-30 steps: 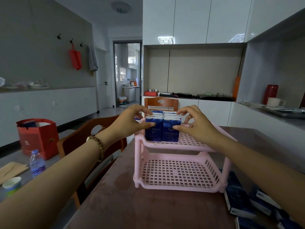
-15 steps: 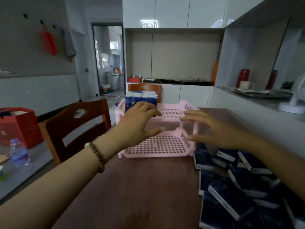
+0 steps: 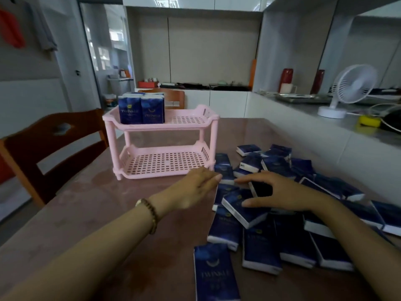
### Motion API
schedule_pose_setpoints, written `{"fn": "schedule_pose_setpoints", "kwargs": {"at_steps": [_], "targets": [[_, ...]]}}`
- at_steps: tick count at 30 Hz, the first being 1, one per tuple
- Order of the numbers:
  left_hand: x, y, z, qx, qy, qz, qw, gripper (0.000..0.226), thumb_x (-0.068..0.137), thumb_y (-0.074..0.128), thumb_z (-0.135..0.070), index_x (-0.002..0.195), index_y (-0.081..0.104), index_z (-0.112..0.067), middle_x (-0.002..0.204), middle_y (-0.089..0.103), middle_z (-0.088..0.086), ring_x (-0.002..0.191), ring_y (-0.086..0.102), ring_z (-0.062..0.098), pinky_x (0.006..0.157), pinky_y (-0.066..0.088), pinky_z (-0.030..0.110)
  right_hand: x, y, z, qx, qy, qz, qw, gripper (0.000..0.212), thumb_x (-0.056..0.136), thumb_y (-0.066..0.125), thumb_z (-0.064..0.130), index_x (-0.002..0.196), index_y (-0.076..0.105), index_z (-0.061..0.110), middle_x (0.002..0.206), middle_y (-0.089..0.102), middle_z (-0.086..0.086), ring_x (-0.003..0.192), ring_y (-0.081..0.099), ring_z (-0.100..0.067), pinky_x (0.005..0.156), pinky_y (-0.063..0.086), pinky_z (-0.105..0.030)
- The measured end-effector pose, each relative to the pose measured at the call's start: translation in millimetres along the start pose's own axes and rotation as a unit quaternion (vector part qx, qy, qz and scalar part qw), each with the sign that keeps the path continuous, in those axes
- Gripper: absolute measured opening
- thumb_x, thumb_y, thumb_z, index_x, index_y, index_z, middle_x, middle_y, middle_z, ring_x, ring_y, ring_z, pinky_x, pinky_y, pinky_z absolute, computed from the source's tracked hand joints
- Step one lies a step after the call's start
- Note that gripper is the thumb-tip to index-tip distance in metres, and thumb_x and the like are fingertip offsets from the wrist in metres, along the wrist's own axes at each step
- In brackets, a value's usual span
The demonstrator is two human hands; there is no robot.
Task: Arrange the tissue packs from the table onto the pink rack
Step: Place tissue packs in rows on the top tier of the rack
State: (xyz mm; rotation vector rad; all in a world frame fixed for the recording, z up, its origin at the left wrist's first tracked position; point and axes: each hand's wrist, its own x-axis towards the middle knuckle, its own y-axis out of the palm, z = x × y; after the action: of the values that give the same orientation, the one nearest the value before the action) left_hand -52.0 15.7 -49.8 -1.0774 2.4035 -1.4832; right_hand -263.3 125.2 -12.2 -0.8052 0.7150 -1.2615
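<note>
- The left grip (image 3: 196, 187) lies low over the worktop (image 3: 104, 224) with its fingers loosely straight and together, holding nothing. Its tips reach the near-left edge of the loose tissue packs (image 3: 275, 164); whether they touch is blurred.
- The right grip (image 3: 280, 192) arches over the same heap with fingers spread and thumb held apart, pinching nothing. A tilted pack (image 3: 240, 210) sits just under the thumb.
- The heap lies on the worktop just beside the right side of the pink rack (image 3: 165, 127).
- The standing packs (image 3: 141, 111) are upright at the left end of the rack's top tier, well apart from both grips.
- A wooden chair (image 3: 54, 137) stands left of the rack.
</note>
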Motion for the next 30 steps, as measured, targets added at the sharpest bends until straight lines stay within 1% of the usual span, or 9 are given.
{"fn": "schedule_pose_setpoints", "kwargs": {"at_steps": [5, 11, 14, 16, 18, 21, 24, 26, 30], "targets": [[-0.6, 18.7, 12.2, 0.011, -0.015, 0.006, 1.0, 0.04, 0.097, 0.038, -0.036, 0.133, 0.05, -0.024, 0.099, 0.041, 0.0, 0.1, 0.036, 0.013, 0.094, 0.028, 0.023, 2.1, 10.4, -5.7, -0.034, 0.01, 0.045, 0.998, 0.067, 0.058, 0.062, 0.077, 0.12, 0.039, 0.065, 0.149, 0.024, 0.02, 0.143, 0.009, -0.016, 0.116, 0.018, -0.048], [-6.8, 22.9, 17.0, -0.016, -0.017, -0.003, 1.0, 0.036, 0.088, 0.055, -0.042, 0.119, 0.049, -0.025, 0.112, 0.05, -0.004, 0.108, 0.044, 0.016, 0.101, 0.039, 0.039, -1.3, 10.4, -7.1, 0.026, -0.007, 0.008, 1.0, 0.055, 0.058, 0.069, 0.065, 0.106, 0.048, 0.048, 0.124, 0.045, 0.018, 0.121, 0.042, -0.004, 0.103, 0.038, -0.029], [-12.6, 19.3, 11.4, -0.152, -0.017, 0.022, 0.988, 0.03, 0.087, 0.062, -0.033, 0.107, 0.044, -0.02, 0.107, 0.06, -0.004, 0.104, 0.057, 0.021, 0.094, 0.049, 0.044, -4.7, 9.3, -6.9, 0.062, -0.015, -0.01, 0.998, 0.053, 0.058, 0.072, 0.058, 0.103, 0.049, 0.04, 0.118, 0.051, 0.019, 0.112, 0.051, 0.001, 0.089, 0.045, -0.014], [-14.0, 17.4, 7.4, -0.227, -0.018, -0.004, 0.974, 0.033, 0.084, 0.067, -0.022, 0.102, 0.041, -0.013, 0.096, 0.063, 0.006, 0.091, 0.063, 0.018, 0.086, 0.054, 0.039, -6.2, 10.1, -6.4, 0.078, -0.023, -0.03, 0.996, 0.048, 0.064, 0.073, 0.049, 0.104, 0.05, 0.038, 0.116, 0.052, 0.023, 0.104, 0.054, 0.007, 0.079, 0.046, -0.006], [-13.9, 14.3, 2.5, -0.222, -0.008, -0.05, 0.974, 0.032, 0.082, 0.07, -0.019, 0.096, 0.042, -0.011, 0.071, 0.052, 0.006, 0.064, 0.05, 0.012, 0.065, 0.047, 0.026, -6.0, 10.9, -7.2, 0.091, -0.044, -0.071, 0.992, 0.041, 0.071, 0.073, 0.041, 0.106, 0.054, 0.036, 0.116, 0.055, 0.022, 0.102, 0.054, 0.01, 0.08, 0.044, -0.004], [-14.1, 2.0, -4.6, -0.24, -0.01, -0.079, 0.968, 0.032, 0.082, 0.07, -0.016, 0.098, 0.044, -0.008, 0.062, 0.046, 0.002, 0.052, 0.039, 0.005, 0.052, 0.035, 0.017, -4.3, 8.5, -7.6, 0.128, -0.07, -0.127, 0.981, 0.029, 0.075, 0.068, 0.034, 0.103, 0.063, 0.029, 0.111, 0.064, 0.016, 0.104, 0.058, 0.003, 0.092, 0.048, -0.019], [-16.6, -22.8, -10.0, -0.235, -0.005, -0.105, 0.966, 0.034, 0.08, 0.071, -0.017, 0.109, 0.053, -0.017, 0.084, 0.064, 0.017, 0.057, 0.051, 0.019, 0.058, 0.044, 0.03, 1.7, 3.0, -2.4, 0.159, -0.088, -0.153, 0.971, 0.027, 0.072, 0.067, 0.035, 0.097, 0.068, 0.025, 0.105, 0.068, 0.012, 0.103, 0.061, -0.005, 0.094, 0.05, -0.026], [-20.6, -44.4, -10.6, -0.201, 0.001, -0.114, 0.973, 0.031, 0.08, 0.071, -0.019, 0.108, 0.059, -0.021, 0.098, 0.069, 0.01, 0.07, 0.062, 0.028, 0.065, 0.054, 0.035, 10.0, -2.4, 4.6, 0.183, -0.099, -0.165, 0.964, 0.02, 0.075, 0.068, 0.028, 0.095, 0.068, 0.024, 0.102, 0.069, 0.012, 0.1, 0.063, -0.007, 0.09, 0.052, -0.026], [-29.9, -93.3, -7.2, -0.166, -0.008, -0.125, 0.978, 0.02, 0.082, 0.067, -0.02, 0.102, 0.063, -0.022, 0.102, 0.07, -0.002, 0.088, 0.067, 0.015, 0.068, 0.059, 0.027, 35.8, -19.8, 27.5, 0.209, -0.109, -0.161, 0.958, 0.017, 0.082, 0.066, 0.013, 0.096, 0.067, 0.022, 0.1, 0.071, 0.009, 0.092, 0.067, -0.004, 0.077, 0.055, -0.021]]}}
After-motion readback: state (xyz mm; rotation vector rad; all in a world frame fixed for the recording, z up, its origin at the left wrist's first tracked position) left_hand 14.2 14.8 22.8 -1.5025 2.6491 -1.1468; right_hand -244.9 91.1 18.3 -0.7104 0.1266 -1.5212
